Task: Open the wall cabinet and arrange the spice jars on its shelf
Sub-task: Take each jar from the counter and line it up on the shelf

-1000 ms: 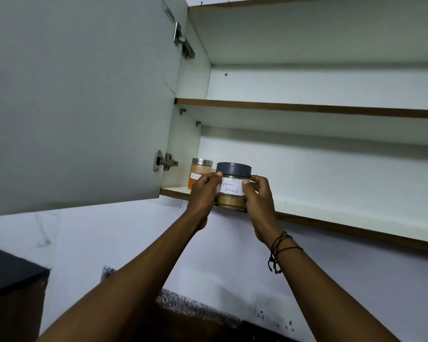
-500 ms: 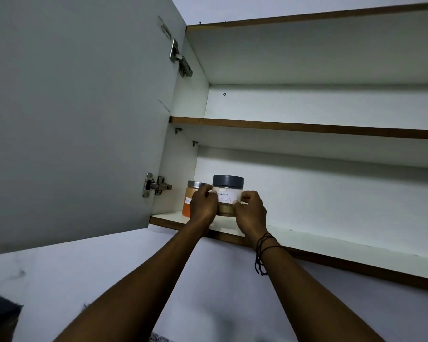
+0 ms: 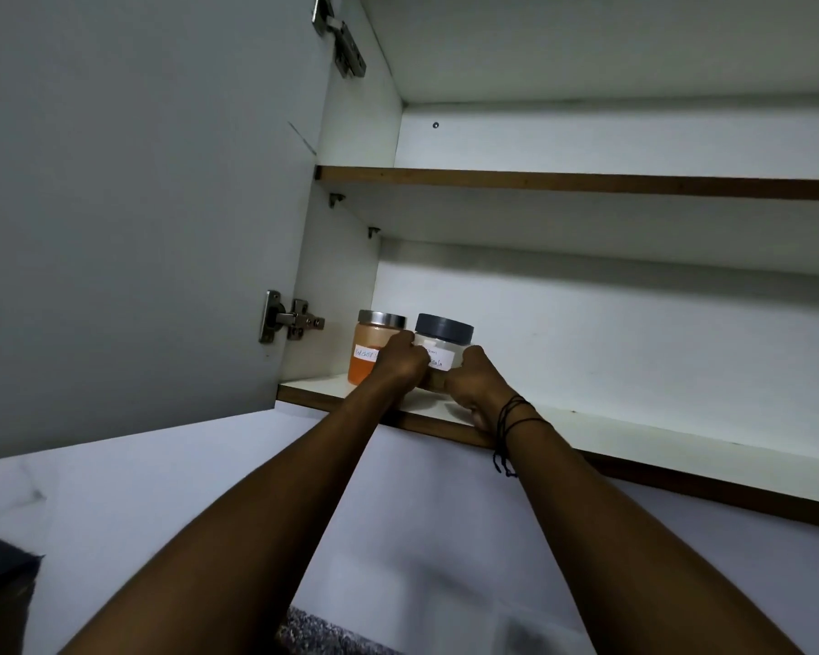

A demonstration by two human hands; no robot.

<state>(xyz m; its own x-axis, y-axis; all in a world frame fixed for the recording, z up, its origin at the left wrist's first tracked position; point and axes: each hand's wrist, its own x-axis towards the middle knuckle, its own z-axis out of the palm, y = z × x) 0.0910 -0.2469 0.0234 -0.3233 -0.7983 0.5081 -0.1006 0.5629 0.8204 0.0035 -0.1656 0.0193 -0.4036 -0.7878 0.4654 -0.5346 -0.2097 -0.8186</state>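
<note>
Grey-lidded jar point(image 3: 443, 329) between both hands point(image 3: 400, 364)

Shelf point(image 3: 634, 430): 2 jars point(image 3: 374, 352), touching.

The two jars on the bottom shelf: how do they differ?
The orange jar has a shiny metal lid; the grey-lidded jar has a dark matte one. The orange jar holds orange powder; the grey-lidded jar shows pale and brownish contents. The orange jar stands free by the cabinet's side wall; the grey-lidded jar is held between the left hand and right hand. Both are upright on the shelf with white handwritten labels.
</note>
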